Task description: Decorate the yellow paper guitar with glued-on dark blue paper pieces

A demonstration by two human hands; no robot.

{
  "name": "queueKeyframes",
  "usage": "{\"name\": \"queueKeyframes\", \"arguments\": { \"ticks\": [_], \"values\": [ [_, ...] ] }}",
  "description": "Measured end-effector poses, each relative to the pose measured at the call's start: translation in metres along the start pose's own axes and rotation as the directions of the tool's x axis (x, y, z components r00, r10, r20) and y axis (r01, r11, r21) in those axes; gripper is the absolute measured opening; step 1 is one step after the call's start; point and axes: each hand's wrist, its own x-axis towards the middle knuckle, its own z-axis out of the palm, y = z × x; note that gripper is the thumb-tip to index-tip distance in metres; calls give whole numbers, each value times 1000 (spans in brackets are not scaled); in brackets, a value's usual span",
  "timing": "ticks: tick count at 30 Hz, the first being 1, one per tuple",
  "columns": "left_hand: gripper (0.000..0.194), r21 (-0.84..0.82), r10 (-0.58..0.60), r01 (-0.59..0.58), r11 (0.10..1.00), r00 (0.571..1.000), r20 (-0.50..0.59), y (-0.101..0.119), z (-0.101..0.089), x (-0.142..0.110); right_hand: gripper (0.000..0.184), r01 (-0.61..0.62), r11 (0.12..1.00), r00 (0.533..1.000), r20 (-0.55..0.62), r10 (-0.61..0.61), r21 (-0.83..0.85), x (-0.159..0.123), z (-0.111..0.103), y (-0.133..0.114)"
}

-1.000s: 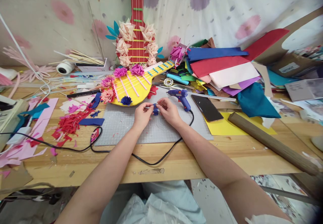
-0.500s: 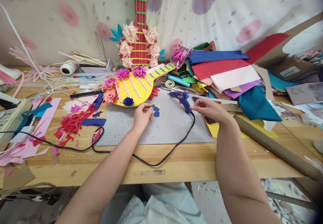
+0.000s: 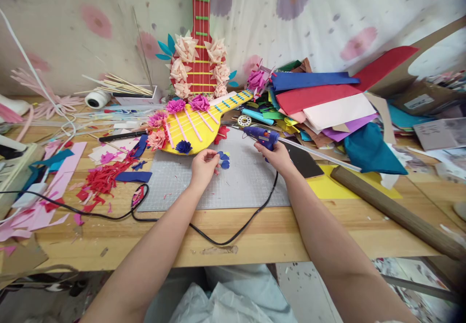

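A small blue paper flower (image 3: 225, 164) with a touch of yellow shows at the fingertips of my left hand (image 3: 204, 167), which is closed in a pinch on its edge over the grey cutting mat (image 3: 247, 189). The fingers partly hide the flower. My right hand (image 3: 277, 159) is wrapped round the handle of a blue glue gun (image 3: 262, 136), whose nozzle points left. Just behind my left hand lies a yellow paper guitar (image 3: 194, 136) trimmed with pink, coral and dark blue paper flowers.
A red paper guitar (image 3: 202, 70) stands against the curtain. Folded coloured paper (image 3: 327, 104) is heaped at the right, near a cardboard tube (image 3: 386, 209). Red scraps (image 3: 105, 175) lie left of the mat. The black cord (image 3: 233, 241) loops along the table's front.
My right hand has closed round the glue gun's handle, having been beside it with the fingers near its grip. The gun has tilted slightly. My left hand stays by the blue flower.
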Motion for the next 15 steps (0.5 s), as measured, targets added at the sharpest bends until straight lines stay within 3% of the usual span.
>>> {"name": "queueKeyframes", "arguments": {
  "ticks": [2,5,11,15],
  "values": [
    [15,-8,-20,20,1000,1000,-16,1,0,1,45,10,990,987,157,-32,139,-8,-4,-6],
    [13,-14,-44,44,999,998,-40,1,0,2,42,13,991,948,312,-55,134,-17,-5,-13],
    [13,-28,-52,50,998,997,-49,0,0,3,35,131,989,927,345,-144,62,-22,0,-19],
    [11,-17,-47,46,999,997,-56,0,0,3,33,136,989,923,356,-146,53,-23,1,-21]
  ]
}}
